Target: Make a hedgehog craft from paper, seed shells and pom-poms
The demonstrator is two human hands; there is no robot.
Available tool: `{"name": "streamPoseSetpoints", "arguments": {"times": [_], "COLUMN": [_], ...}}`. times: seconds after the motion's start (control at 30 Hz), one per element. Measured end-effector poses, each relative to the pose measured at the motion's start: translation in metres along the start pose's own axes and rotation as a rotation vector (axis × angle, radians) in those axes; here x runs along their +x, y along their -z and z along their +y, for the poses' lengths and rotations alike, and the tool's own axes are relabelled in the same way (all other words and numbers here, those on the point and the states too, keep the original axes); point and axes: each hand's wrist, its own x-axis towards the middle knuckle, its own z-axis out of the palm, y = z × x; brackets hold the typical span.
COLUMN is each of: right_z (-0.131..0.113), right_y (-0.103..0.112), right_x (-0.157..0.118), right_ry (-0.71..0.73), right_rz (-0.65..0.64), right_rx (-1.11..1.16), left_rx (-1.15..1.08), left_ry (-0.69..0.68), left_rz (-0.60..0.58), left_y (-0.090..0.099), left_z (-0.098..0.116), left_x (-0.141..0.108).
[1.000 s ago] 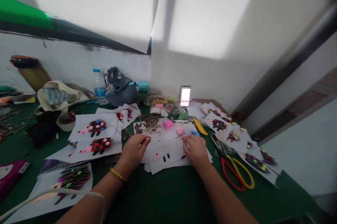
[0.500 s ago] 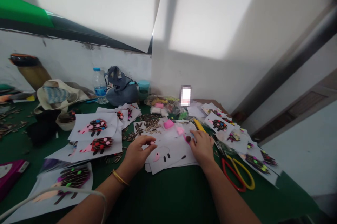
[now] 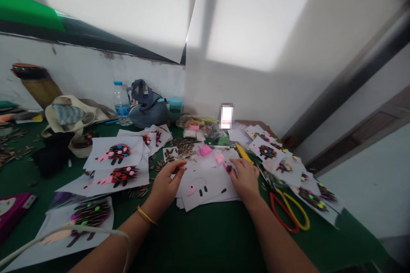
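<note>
My left hand hovers at the left edge of a stack of white paper, thumb and fingertips pinched together. Whatever lies between those fingertips is too small to make out. On the top sheet are a pink clay snout shape, dark seed-like pieces and a drawn curve. My right hand rests on the sheet's right side with its fingers apart, beside a small magenta and dark piece. Behind the sheet sit a bright pink clay lump and a paler pink clay lump.
Sunflower seeds lie behind the paper. Scissors with red and yellow handles are at right, near a yellow tool. Finished hedgehog pictures are piled on both sides. A white cable crosses the lower left; a water bottle stands behind.
My left hand has drawn slightly up and left, its fingertips closer together. The pink bit seen in them earlier no longer shows clearly. My right hand has barely moved.
</note>
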Motion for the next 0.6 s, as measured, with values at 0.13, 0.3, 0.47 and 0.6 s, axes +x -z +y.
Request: {"name": "streamPoseSetpoints", "arguments": {"times": [0.13, 0.3, 0.47, 0.6], "right_z": [-0.001, -0.0028, -0.006, -0.007], "right_y": [-0.0018, -0.0037, -0.0057, -0.0068], "right_x": [-0.0007, -0.0012, -0.0023, -0.0028], "right_ry": [0.026, 0.042, 0.068, 0.094], "right_rz": [0.025, 0.04, 0.053, 0.062], "right_rx": [-0.001, 0.016, 0.02, 0.028], "left_rx": [0.008, 0.056, 0.058, 0.096], "left_ry": [-0.032, -0.038, -0.111, -0.094], "left_rz": [-0.033, -0.068, -0.032, -0.069], "left_y": [-0.0006, -0.0006, -0.0021, -0.002], "left_z": [-0.0016, -0.004, -0.0051, -0.0056], "left_x": [0.0001, -0.0012, -0.0008, 0.0002]}}
